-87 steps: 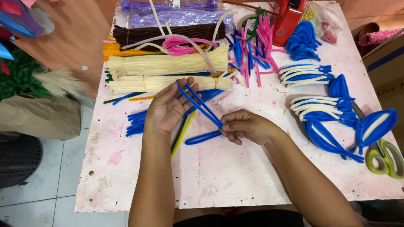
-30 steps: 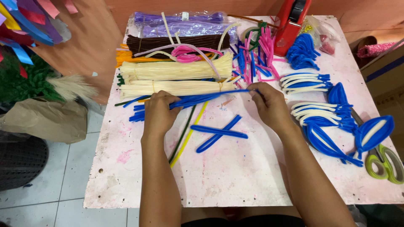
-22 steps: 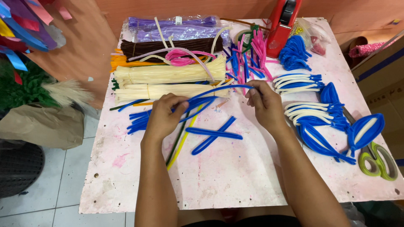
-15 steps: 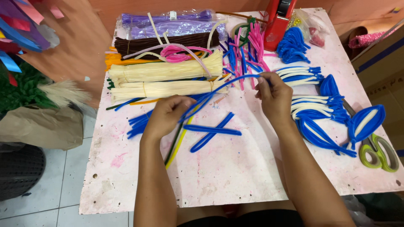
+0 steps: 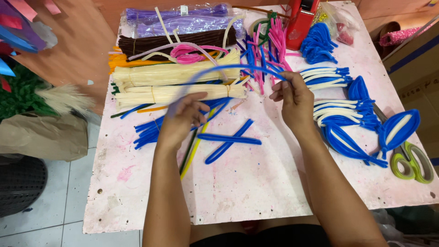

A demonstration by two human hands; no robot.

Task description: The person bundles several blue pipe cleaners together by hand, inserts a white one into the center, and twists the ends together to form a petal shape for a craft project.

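Both hands hold one blue pipe cleaner (image 5: 224, 69) that arches above the pink table (image 5: 247, 192). My left hand (image 5: 183, 116) grips its left end, my right hand (image 5: 292, 98) pinches its right end. Two folded blue pipe cleaners (image 5: 231, 141) lie crossed on the table between my forearms. A loose pile of blue pipe cleaners (image 5: 153, 128) lies under and left of my left hand.
Cream bundles (image 5: 173, 84), brown (image 5: 178, 41) and purple (image 5: 183, 20) bundles lie at the back. Blue-and-white looped shapes (image 5: 361, 123) fill the right side. Green scissors (image 5: 414, 162) sit at the right edge, a red tape dispenser (image 5: 302, 20) at the back.
The hands picked one blue pipe cleaner from the pile, lifted it and bent it into an arch. The crossed folded pieces stayed on the table.
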